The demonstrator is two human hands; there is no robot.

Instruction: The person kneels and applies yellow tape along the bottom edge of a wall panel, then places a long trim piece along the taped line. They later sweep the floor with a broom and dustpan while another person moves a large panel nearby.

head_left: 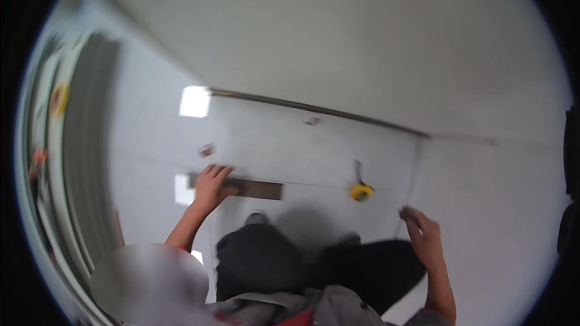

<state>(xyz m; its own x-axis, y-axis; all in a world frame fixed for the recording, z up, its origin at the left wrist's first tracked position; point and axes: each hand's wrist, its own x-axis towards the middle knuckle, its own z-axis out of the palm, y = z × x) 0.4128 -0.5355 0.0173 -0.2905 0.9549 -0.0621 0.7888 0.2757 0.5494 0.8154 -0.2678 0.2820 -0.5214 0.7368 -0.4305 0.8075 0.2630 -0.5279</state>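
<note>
Big white wall (362, 42) up top, pale tiled floor (290, 145) below it, with a thin dark strip (314, 108) running along where they meet. The person is crouched, dark trousers (302, 265) filling the bottom of the view.

As for progress, I'd say it's early: only one dark narrow plank (254, 188) is down on the floor and the rest of the floor around it is bare. It lies flat, long axis running left to right across the view, roughly parallel to the wall strip.

Left hand (211, 186) rests on the plank's left end, fingers spread over it. Right hand (423, 235) hangs off to the right, loosely curled, maybe pinching something small and dark; can't really tell. Yellow tape measure (361, 192) sits between them.
</note>
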